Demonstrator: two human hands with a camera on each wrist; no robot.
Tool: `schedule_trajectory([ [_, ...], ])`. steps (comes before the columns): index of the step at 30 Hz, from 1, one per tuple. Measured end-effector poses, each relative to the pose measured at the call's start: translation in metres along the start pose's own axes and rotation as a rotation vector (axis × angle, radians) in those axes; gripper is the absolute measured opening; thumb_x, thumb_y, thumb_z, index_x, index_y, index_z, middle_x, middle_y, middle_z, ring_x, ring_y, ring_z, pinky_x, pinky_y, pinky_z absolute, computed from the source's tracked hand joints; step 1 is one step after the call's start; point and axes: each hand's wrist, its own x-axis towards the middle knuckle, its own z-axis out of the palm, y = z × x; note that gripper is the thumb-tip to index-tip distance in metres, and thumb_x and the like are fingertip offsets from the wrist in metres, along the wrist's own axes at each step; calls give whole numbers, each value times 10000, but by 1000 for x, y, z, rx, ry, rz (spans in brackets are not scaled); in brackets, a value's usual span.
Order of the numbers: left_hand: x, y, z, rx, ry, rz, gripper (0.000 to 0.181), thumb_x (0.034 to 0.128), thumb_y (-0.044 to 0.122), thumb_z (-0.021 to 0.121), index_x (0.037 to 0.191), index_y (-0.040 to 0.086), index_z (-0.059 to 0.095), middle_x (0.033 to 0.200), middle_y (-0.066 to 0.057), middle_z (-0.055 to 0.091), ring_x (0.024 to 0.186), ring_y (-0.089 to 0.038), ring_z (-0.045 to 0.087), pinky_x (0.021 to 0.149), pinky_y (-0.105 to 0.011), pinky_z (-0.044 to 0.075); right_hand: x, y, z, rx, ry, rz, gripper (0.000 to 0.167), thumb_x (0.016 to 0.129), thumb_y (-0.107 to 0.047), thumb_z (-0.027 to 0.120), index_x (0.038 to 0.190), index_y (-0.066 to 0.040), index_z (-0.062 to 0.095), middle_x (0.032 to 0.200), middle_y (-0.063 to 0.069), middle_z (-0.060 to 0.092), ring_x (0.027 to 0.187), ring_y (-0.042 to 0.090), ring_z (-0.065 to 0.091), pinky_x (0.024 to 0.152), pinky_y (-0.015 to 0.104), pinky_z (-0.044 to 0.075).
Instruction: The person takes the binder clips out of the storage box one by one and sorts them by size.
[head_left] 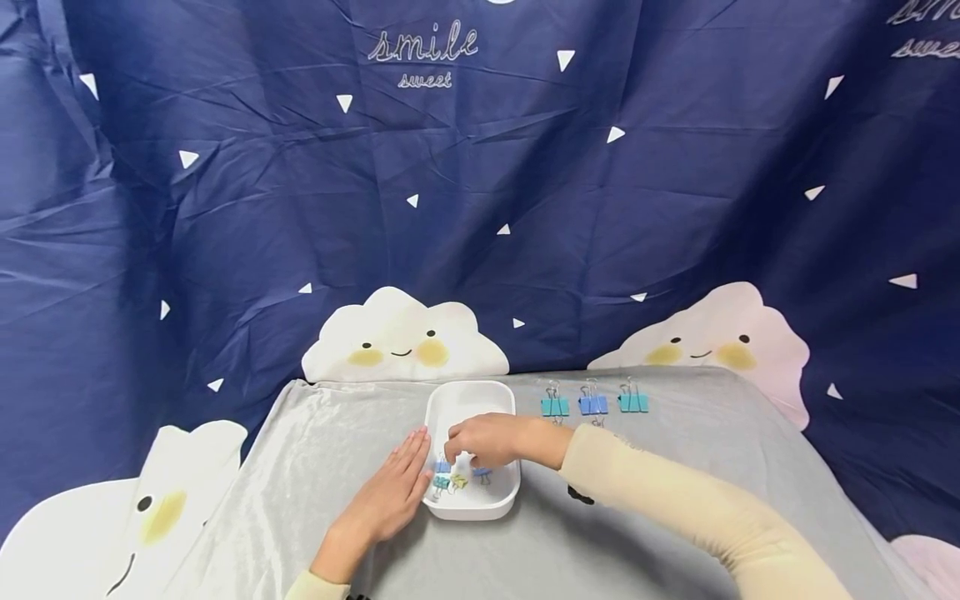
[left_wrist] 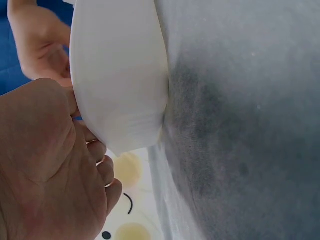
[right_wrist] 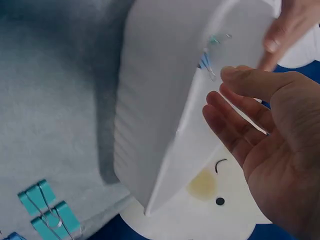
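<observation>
Looks forward and down from the head, farthest back, taking in the grey-covered counter (head_left: 337, 425) and the blue backdrop (head_left: 480, 200) beyond; looks from the left wrist, very near and turned sideways, past the left hand (head_left: 386, 492) to the outer wall of the white tray (left_wrist: 120, 70); looks from the right wrist, also near and tipped, past the right hand (right_wrist: 280, 135) to the tray's opposite side; shares teal clips (right_wrist: 65, 215) with the head view, tray and both hands with both others.

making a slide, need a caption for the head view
Right hand over a white container with small binder clips inside, left hand at its side.
</observation>
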Motion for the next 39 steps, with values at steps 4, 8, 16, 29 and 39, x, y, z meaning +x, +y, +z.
schedule_trajectory([
  [4,2,3,-3,0,-52,-46,582,1154,253,430,1647,-39,322,1751,-183,287,1623,-397,289,1308,-606,301,0,-4,10,-16,-66,16,449,898,-42,818,1253,-312,765,1268,-97,699,1111,42,668,1010,257,588],
  [8,2,4,-4,28,-63,-61,587,1158,267,417,1652,-31,314,1757,-173,275,1630,-380,279,1320,-579,292,0,-4,19,-23,-119,25,447,885,-11,811,1224,-300,781,1223,-93,700,1063,38,659,1034,228,569],
  [16,2,3,-2,36,-50,-59,586,1155,263,427,1648,-36,321,1753,-176,286,1627,-378,286,1318,-573,299,1,1,27,-22,-95,85,235,837,-52,872,968,-219,771,978,-87,678,826,41,587,872,186,566],
  [29,2,4,-3,28,-56,-57,590,1155,272,429,1645,-40,325,1750,-185,288,1621,-391,294,1310,-588,306,6,6,29,-76,28,14,208,802,-228,917,780,-230,710,826,-122,618,701,13,512,648,146,451],
  [39,2,3,-2,23,-61,-59,594,1154,271,431,1647,-39,318,1752,-187,279,1620,-395,293,1312,-583,302,2,7,23,-33,62,-35,154,911,-31,792,914,-185,783,945,-58,688,798,21,598,785,131,532],
])
